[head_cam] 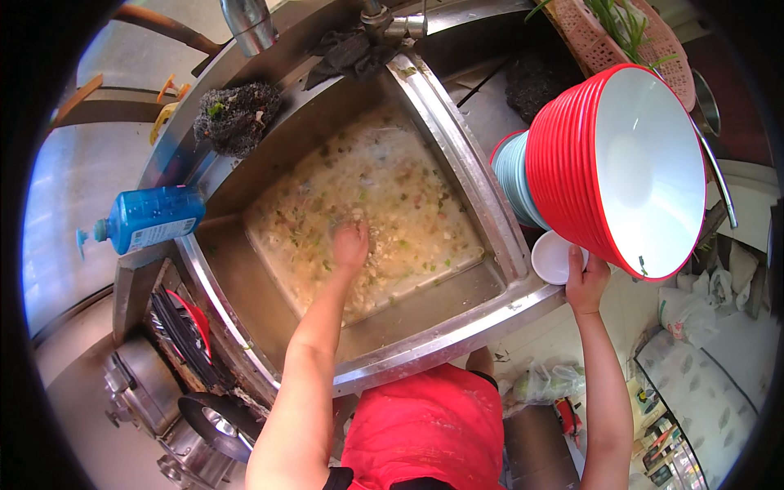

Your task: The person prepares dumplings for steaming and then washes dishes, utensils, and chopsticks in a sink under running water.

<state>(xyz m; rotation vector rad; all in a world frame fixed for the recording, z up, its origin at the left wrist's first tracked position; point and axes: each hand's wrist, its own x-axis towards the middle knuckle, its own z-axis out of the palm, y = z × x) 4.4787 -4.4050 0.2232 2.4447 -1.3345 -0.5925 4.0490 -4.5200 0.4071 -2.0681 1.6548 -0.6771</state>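
Note:
My left hand (351,246) is dipped into cloudy, food-strewn water (392,184) in a stainless-steel sink basin (422,309). Its fingers are below the surface, so whatever they touch is hidden. Bits of green leaf and pale scraps float around it. My right hand (588,285) grips a small white bowl (550,258) by its rim, thumb on the inside, over the sink's right front corner. Just above that hand leans a tall stack of red-rimmed white bowls (649,165). Behind the stack are pale blue bowls (517,177).
A blue pump bottle (158,214) lies on its side at the left ledge. Dark mesh scourers (237,116) and a black cloth (349,55) rest along the back rim, near a faucet (248,24). A pink basket (588,37) with greens stands at the back right.

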